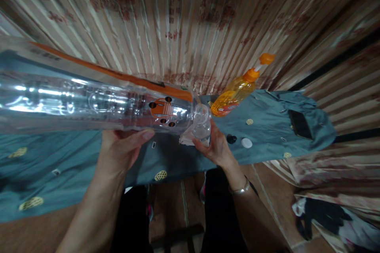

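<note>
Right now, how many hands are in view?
2: the left hand at the near side of the large clear container, the right hand gripping clear plastic at its end. Some fingers are hidden.

The person's 2 hands, the left hand [120,146] and the right hand [215,146], are bare, and both forearms are uncovered as far as they show. On the right wrist sits 1 bracelet [241,189], a smooth, silver-coloured band with a bright metallic shine. The legs are dressed in plain black trousers [218,213], so dark that any seams or creases are lost. Footwear [150,211] peeks out in small slivers by the 2 legs, with touches of bright pink; its shape is too blurred to tell.
</note>
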The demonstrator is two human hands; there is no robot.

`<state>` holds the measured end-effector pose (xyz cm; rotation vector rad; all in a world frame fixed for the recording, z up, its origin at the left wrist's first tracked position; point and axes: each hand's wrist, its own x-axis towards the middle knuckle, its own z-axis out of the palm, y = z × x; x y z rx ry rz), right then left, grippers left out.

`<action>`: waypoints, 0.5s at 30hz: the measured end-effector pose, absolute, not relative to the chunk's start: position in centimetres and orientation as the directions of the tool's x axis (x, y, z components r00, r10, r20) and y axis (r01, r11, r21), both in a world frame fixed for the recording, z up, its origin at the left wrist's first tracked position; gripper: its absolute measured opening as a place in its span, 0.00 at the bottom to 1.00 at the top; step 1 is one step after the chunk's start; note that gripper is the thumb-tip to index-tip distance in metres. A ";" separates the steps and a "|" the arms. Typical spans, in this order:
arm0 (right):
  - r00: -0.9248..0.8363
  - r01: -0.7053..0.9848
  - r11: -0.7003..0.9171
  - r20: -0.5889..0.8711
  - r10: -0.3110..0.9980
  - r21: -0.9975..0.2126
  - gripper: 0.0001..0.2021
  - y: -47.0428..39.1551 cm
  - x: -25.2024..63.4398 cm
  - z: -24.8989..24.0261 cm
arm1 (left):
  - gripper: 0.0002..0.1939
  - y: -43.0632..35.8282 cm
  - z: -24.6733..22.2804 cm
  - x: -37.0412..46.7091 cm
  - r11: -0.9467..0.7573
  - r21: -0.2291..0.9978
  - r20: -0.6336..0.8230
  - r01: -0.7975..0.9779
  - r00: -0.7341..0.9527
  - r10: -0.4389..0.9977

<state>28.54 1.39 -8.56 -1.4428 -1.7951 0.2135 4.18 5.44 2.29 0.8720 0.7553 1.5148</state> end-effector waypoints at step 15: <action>-0.042 0.748 0.368 0.515 0.856 -0.552 0.42 1.5 28.7 -8.9 | 0.22 5.6 2.2 4.2 -0.153 0.847 0.152 -0.510 -0.044 0.987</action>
